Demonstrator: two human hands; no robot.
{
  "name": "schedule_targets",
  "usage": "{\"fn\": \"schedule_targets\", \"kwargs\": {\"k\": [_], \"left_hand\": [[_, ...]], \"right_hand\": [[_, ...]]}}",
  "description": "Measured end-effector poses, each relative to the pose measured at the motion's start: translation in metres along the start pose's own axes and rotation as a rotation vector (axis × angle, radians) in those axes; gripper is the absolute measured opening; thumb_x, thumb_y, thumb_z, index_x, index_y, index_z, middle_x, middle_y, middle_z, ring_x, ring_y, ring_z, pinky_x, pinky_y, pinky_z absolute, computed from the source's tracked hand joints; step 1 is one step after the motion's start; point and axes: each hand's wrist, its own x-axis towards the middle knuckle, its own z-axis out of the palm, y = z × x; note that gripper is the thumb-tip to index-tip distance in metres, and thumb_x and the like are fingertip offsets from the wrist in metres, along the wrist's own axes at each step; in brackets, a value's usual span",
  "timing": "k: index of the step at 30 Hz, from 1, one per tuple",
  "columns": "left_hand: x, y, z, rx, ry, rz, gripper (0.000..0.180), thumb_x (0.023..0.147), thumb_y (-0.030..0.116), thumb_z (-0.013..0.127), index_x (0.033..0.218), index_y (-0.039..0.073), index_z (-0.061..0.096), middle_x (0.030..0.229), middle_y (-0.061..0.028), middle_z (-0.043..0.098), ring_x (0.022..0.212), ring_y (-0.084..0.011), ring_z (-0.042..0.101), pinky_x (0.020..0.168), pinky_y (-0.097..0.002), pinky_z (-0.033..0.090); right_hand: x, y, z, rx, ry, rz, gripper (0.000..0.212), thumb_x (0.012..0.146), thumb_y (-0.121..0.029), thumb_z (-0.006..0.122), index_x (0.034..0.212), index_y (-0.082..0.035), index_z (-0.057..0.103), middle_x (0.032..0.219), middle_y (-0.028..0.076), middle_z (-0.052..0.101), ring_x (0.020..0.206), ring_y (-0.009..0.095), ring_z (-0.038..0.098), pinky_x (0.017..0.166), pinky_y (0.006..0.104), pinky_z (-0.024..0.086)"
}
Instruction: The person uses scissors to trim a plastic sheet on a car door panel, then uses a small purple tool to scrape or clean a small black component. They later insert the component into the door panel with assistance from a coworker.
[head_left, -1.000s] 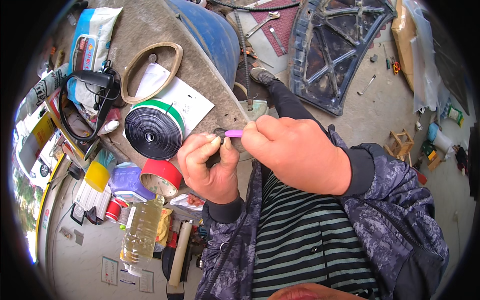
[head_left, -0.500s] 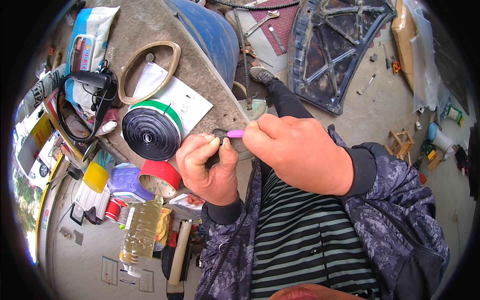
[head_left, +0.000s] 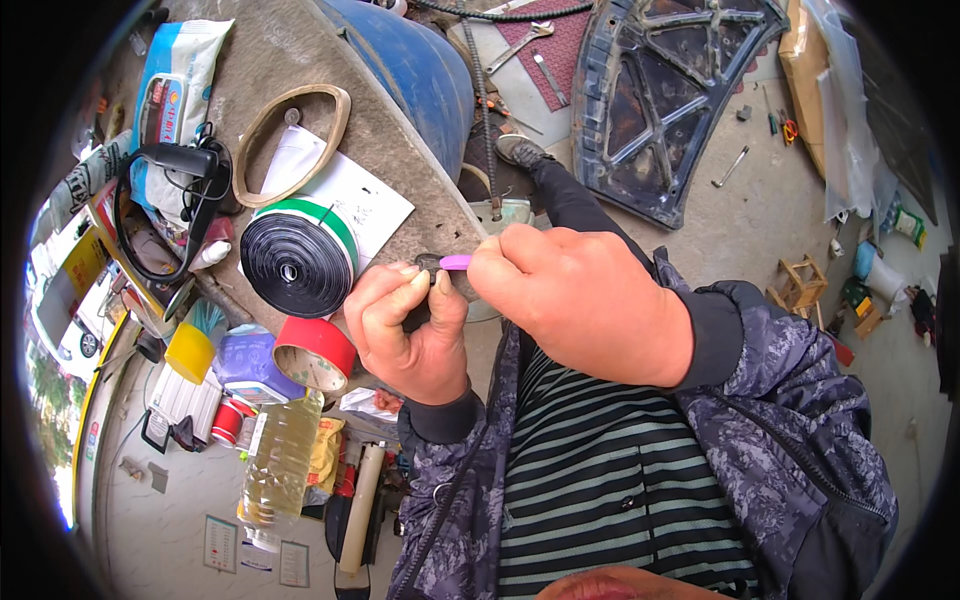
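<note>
My left hand (head_left: 408, 328) pinches a small dark piece (head_left: 429, 263) between thumb and fingers, over the near corner of the worktop. Its kind is too small to tell. Closed in a fist, my right hand (head_left: 580, 305) grips a slim purple item (head_left: 456, 262) whose short end sticks out toward the left fingertips. That end meets or nearly meets the dark piece; the rest is hidden in the fist. Left of my hands lies a roll of black strip (head_left: 298, 262) with a green and white edge, resting on a white paper sheet (head_left: 375, 210).
A tan ring-shaped band (head_left: 340, 125) lies on the stone worktop (head_left: 260, 60). Nearby are a red tape roll (head_left: 318, 350), a bottle of yellowish liquid (head_left: 275, 470) and a black headset-like device (head_left: 185, 158). Beyond stand a blue barrel (head_left: 425, 75) and a black ribbed panel (head_left: 665, 110).
Both hands have shifted slightly left together, with the purple item and dark piece still held. The view has moved a little too.
</note>
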Motion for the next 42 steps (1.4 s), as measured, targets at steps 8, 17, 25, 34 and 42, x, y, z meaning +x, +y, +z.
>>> {"fn": "schedule_targets", "kwargs": {"k": [8,17,25,34,42], "left_hand": [[-0.001,0.001,-0.003,-0.051,0.002,-0.094,0.030,0.087,0.002,0.093,0.107,0.008,0.072,0.116,-0.0093,0.067,0.106,-0.0252,0.070,0.092,-0.0373,0.060],[0.002,0.001,0.000,-0.031,-0.007,-0.012,0.031,0.086,-0.001,0.093,0.107,0.008,0.072,0.115,-0.0090,0.067,0.105,-0.0253,0.070,0.089,-0.0372,0.061],[0.002,0.000,-0.002,-0.015,-0.008,-0.025,0.031,0.086,0.001,0.094,0.107,0.008,0.071,0.114,-0.0090,0.066,0.105,-0.0254,0.070,0.091,-0.0379,0.061],[0.000,-0.002,-0.002,-0.035,-0.003,-0.026,0.032,0.087,0.003,0.094,0.108,0.008,0.072,0.115,-0.0087,0.066,0.105,-0.0254,0.070,0.091,-0.0376,0.061],[0.002,-0.003,-0.001,-0.007,-0.014,0.042,0.032,0.086,0.003,0.095,0.107,0.008,0.071,0.113,-0.0081,0.065,0.105,-0.0262,0.070,0.091,-0.0391,0.061]], "right_hand": [[0.000,0.006,-0.005,0.052,-0.037,-0.021,0.026,0.089,-0.008,0.069,0.115,-0.007,0.065,0.093,0.008,0.065,0.077,0.028,0.073,0.064,0.0397,0.058],[0.002,-0.004,-0.001,-0.040,-0.001,0.002,0.024,0.089,-0.010,0.070,0.112,-0.008,0.065,0.090,0.006,0.063,0.074,0.026,0.072,0.062,0.0379,0.058],[0.001,0.002,-0.004,0.029,-0.018,-0.006,0.025,0.088,-0.006,0.069,0.113,-0.007,0.065,0.092,0.008,0.065,0.077,0.028,0.073,0.065,0.0399,0.059],[0.001,0.004,-0.006,0.093,-0.039,0.003,0.027,0.087,-0.002,0.068,0.114,-0.006,0.065,0.092,0.008,0.065,0.080,0.030,0.073,0.068,0.0416,0.059],[0.001,-0.004,-0.002,-0.049,-0.044,0.030,0.024,0.089,-0.007,0.069,0.112,-0.007,0.066,0.091,0.007,0.064,0.077,0.026,0.072,0.066,0.0382,0.058]]}}
